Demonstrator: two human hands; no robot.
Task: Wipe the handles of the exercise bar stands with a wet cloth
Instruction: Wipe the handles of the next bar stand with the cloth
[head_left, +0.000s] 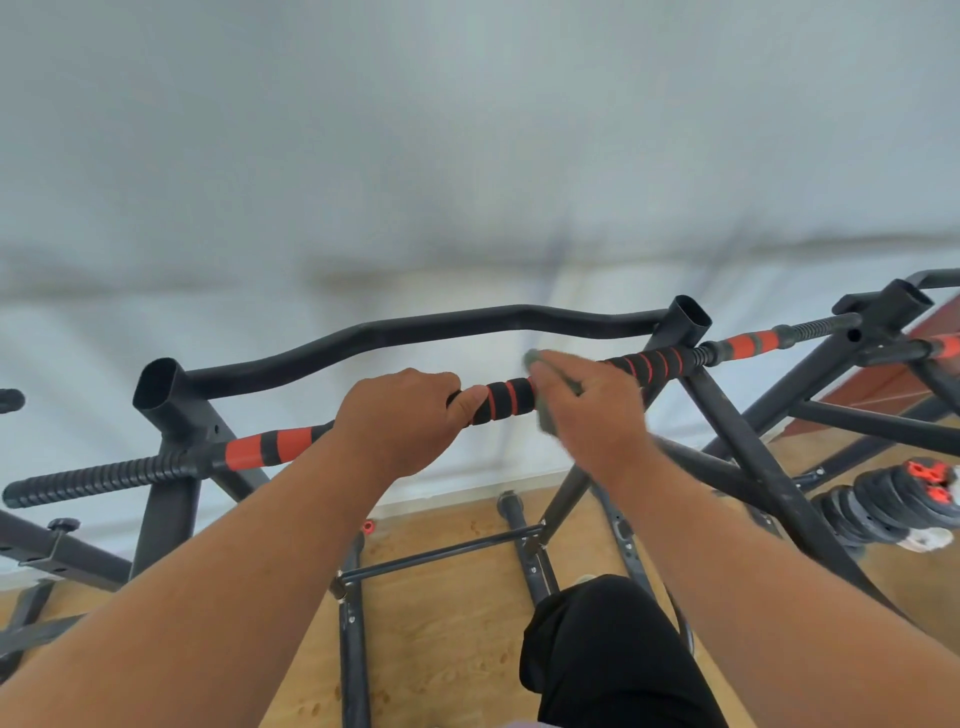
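Both hands (400, 415) (587, 410) on striped bar (506, 400)

The bar handle (506, 400) under my fingers is matt black foam banded with red. The cloth (545, 415) I grip is soft grey-green fabric. The stand frame (171, 499) is matt black painted metal; its bar end (93, 480) is ribbed. The floor (441, 623) is light wood-grain

Wooden floor (441, 649) carries black stand frames (353, 623) and stacked weight plates (878, 499) at right.
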